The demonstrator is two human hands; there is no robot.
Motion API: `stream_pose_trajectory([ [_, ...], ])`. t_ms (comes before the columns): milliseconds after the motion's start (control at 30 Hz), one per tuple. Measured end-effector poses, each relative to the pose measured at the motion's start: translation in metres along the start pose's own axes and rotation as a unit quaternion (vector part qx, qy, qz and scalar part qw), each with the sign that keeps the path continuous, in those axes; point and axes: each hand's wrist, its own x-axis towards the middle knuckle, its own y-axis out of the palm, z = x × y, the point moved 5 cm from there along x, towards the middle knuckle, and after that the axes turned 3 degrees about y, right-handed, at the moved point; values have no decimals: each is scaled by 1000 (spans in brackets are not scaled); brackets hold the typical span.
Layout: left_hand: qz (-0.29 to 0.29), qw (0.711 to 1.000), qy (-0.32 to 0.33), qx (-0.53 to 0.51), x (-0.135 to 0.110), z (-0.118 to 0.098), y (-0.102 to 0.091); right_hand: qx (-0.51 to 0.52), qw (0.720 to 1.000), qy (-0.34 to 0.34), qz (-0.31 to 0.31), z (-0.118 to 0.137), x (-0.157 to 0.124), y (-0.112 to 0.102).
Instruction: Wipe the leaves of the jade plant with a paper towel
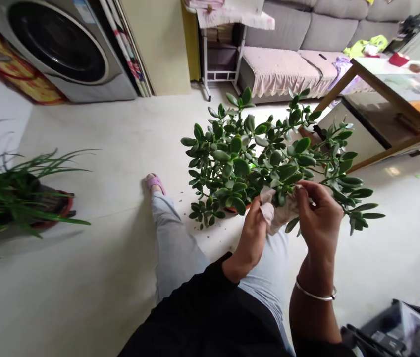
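Observation:
A bushy jade plant (239, 166) with thick, glossy green leaves stands in front of me, mostly hiding its reddish pot (232, 210). At its near side, a crumpled pale tissue (282, 214) stretches between my hands, just below the leaves. My left hand (251, 240) is closed on the tissue's left end. My right hand (321, 218), with a silver bangle at the wrist, pinches what looks like the tissue's upper right edge between thumb and finger, close against the leaves. Stems spread out past my right hand.
A spiky potted plant (52, 203) stands on the floor at left, below a washing machine (109, 79). A wood-framed glass table (384, 144) is close on the right, with a grey sofa (284, 25) behind. A dark bin of items (388, 327) sits lower right. Dark crumbs dot the floor.

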Motion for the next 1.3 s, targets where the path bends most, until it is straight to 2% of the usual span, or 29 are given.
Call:
stream_pose_trajectory([
  [100, 2, 994, 4, 108, -17, -3, -19, -18, 999, 2, 33, 1, -3, -5],
  [200, -56, 990, 2, 129, -34, -6, -40, 8, 997, 16, 73, -4, -6, -8],
  [267, -71, 987, 19, 145, -42, -11, -44, 21, 995, 25, 91, -11, -8, -11],
  [400, -78, 966, 71, 238, -47, -26, -33, 44, 992, 47, 107, -24, -14, -22],
  [500, -74, 943, 125, 300, -41, -41, -18, 85, 986, 103, 101, -27, -21, -36],
  [567, -59, 925, 127, 354, -32, -48, -7, 123, 978, 152, 67, -26, -26, -46],
  [633, -51, 902, 117, 412, -22, -54, 1, 153, 972, 176, 6, -23, -30, -56],
  [767, -52, 871, 110, 476, -4, -62, 14, 199, 970, 101, -100, -15, -28, -68],
  [867, -63, 860, 129, 490, 8, -68, 22, 195, 973, 43, -113, -8, -14, -65],
  [1000, -63, 825, 176, 534, 22, -78, 37, 82, 996, -31, -14, 9, 21, -45],
  [1133, -46, 785, 195, 586, 36, -84, 47, -7, 988, -125, 87, 24, 48, -17],
  [1200, -44, 780, 191, 594, 41, -85, 48, -21, 982, -143, 120, 26, 53, -7],
  [1300, -49, 789, 174, 587, 48, -83, 47, -23, 979, -147, 138, 23, 56, 0],
])
